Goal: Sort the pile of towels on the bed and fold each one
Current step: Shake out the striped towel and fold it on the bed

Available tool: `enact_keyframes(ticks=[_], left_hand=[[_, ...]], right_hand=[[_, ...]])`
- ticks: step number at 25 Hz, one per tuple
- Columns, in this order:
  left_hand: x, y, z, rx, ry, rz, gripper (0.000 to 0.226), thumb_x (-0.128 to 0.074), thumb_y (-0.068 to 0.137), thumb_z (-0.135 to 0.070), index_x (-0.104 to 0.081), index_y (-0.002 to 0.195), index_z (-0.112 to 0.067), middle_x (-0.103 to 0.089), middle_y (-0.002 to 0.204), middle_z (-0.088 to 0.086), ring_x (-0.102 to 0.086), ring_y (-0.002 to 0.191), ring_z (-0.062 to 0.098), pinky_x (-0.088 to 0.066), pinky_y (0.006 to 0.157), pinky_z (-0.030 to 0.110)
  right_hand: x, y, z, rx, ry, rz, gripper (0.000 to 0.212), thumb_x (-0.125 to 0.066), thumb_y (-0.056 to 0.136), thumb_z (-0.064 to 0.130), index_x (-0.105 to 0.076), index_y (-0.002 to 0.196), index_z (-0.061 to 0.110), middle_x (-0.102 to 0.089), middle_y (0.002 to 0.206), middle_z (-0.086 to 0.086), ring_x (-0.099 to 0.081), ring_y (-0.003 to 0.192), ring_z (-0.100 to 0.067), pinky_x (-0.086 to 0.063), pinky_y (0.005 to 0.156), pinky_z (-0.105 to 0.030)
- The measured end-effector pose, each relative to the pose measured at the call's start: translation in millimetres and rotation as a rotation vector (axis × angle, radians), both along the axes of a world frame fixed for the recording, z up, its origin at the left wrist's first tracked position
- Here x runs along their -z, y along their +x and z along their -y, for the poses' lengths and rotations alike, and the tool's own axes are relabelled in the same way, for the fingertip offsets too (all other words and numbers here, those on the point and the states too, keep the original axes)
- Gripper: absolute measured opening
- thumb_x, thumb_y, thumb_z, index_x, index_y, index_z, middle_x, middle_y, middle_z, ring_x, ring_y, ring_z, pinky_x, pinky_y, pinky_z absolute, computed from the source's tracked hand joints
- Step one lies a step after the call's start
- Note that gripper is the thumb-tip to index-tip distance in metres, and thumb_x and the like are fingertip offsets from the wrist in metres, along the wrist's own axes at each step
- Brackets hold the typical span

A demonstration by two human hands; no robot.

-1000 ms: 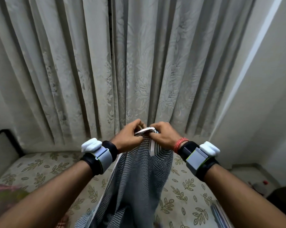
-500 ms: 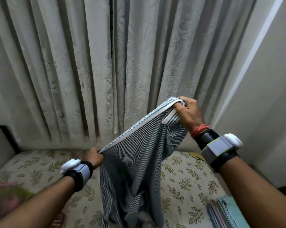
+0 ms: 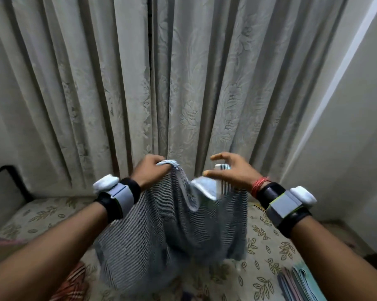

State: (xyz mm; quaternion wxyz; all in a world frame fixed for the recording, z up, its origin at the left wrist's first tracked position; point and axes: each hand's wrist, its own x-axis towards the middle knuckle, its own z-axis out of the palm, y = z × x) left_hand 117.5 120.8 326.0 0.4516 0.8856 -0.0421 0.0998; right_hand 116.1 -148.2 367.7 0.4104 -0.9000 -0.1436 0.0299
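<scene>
The left hand [image 3: 149, 173] is closed in a fist around one top corner of the grey-and-white striped cotton towel [image 3: 161, 235], with the hem bunched over its knuckles. The right hand [image 3: 233, 172] is at the same height and near to it. Its thumb and forefinger are stretched out straight and hold nothing. The other top corner of the towel, with a white band, sits just under this palm, but I cannot tell if the hidden fingers pinch it or if it only lies against them.

Between the two hands the top edge runs from left to right and sags down in a loose loop, so it is not tight. From this edge the long side of the towel hangs straight down in front of the person, over the bed with the cream leaf-printed sheet [image 3: 268, 242]. The lower end is blurred, and I cannot say if it touches the sheet.

I judge that the step in hand is one fold of this towel. The next move depends on the slack edge: the left hand has the sure grip, so the right hand must first secure its corner.

A stack of folded pastel towels [image 3: 300, 285] lies on the bed at the lower right, and a red checked cloth [image 3: 74, 281] at the lower left.
</scene>
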Motion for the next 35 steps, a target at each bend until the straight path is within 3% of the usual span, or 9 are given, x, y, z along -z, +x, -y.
enact_keyframes(ticks=[2,6,10,15,21,25,28,31,35], left_hand=[[-18.6,-4.7,24.2,0.112,0.162,0.077,0.032,-0.06,0.077,-0.037,-0.054,0.058,-0.013,-0.046,0.053,-0.006,-0.041,0.054,0.005,-0.034,0.053,0.028],[-26.4,-7.3,39.8,0.148,0.217,0.152,0.032,-0.064,0.079,-0.03,-0.05,0.054,-0.017,-0.045,0.049,-0.003,-0.038,0.048,0.005,-0.031,0.049,0.028],[10.6,0.2,12.7,0.185,0.298,-0.078,0.027,-0.053,0.084,-0.028,-0.056,0.066,-0.008,-0.052,0.06,-0.003,-0.046,0.054,0.009,-0.035,0.054,0.03],[93.1,-4.8,-28.7,0.055,0.375,-0.415,0.016,-0.051,0.078,-0.02,-0.064,0.086,-0.015,-0.069,0.087,0.009,-0.065,0.08,0.027,-0.046,0.067,0.028],[144.1,-20.2,-84.0,-0.302,0.443,-0.479,0.024,-0.055,0.08,-0.027,-0.07,0.097,-0.017,-0.073,0.1,0.009,-0.069,0.095,0.028,-0.051,0.076,0.028],[158.4,-30.0,-108.2,-0.434,0.371,-0.5,0.018,-0.058,0.081,-0.018,-0.071,0.093,-0.012,-0.073,0.097,0.015,-0.068,0.093,0.032,-0.048,0.075,0.03],[165.2,-32.9,-123.3,-0.545,0.273,-0.511,0.013,-0.06,0.082,-0.013,-0.069,0.087,-0.007,-0.071,0.096,0.02,-0.066,0.093,0.035,-0.047,0.074,0.032],[164.6,-37.9,-129.5,-0.559,0.2,-0.506,0.017,-0.057,0.087,-0.011,-0.071,0.094,-0.004,-0.07,0.1,0.022,-0.064,0.094,0.035,-0.043,0.075,0.033],[146.7,-33.7,-102.9,-0.466,0.033,-0.425,0.028,-0.054,0.098,-0.018,-0.071,0.101,0.004,-0.069,0.103,0.024,-0.064,0.101,0.035,-0.042,0.08,0.035]], right_hand=[[11.6,-4.0,-20.1,-0.117,-0.128,-0.011,0.065,-0.086,0.074,0.048,-0.065,0.13,0.022,-0.066,0.121,0.008,-0.06,0.113,-0.006,-0.046,0.097,-0.023],[30.8,6.9,-38.7,-0.179,-0.254,0.154,0.021,-0.065,0.093,0.035,-0.073,0.091,0.015,-0.072,0.082,0.002,-0.066,0.08,-0.01,-0.052,0.076,-0.036],[24.7,12.3,-36.9,-0.134,-0.163,0.198,0.034,-0.055,0.097,0.028,-0.053,0.065,0.017,-0.049,0.061,0.009,-0.045,0.058,-0.006,-0.039,0.06,-0.03],[9.0,11.4,-40.3,-0.151,0.091,0.2,0.035,-0.058,0.098,0.029,-0.057,0.064,0.022,-0.043,0.059,0.015,-0.039,0.054,-0.004,-0.033,0.053,-0.025],[-8.3,17.9,-18.7,-0.074,0.268,0.217,0.033,-0.057,0.1,0.02,-0.062,0.077,-0.003,-0.054,0.067,-0.002,-0.047,0.061,-0.014,-0.037,0.057,-0.029],[-10.4,30.3,0.5,0.138,0.428,0.232,0.031,-0.058,0.095,0.028,-0.069,0.077,0.005,-0.072,0.073,-0.013,-0.061,0.066,-0.018,-0.051,0.064,-0.036],[-5.7,42.1,15.5,0.3,0.488,0.27,0.034,-0.057,0.086,0.041,-0.065,0.069,0.013,-0.066,0.067,-0.005,-0.057,0.064,-0.02,-0.047,0.063,-0.038],[1.8,51.5,25.7,0.395,0.555,0.277,0.045,-0.055,0.077,0.051,-0.059,0.073,0.006,-0.058,0.066,-0.004,-0.051,0.064,-0.02,-0.043,0.063,-0.038],[17.5,56.8,23.1,0.436,0.389,0.167,0.037,-0.065,0.078,0.048,-0.067,0.085,0.012,-0.062,0.076,0.002,-0.056,0.07,-0.015,-0.046,0.068,-0.032]])
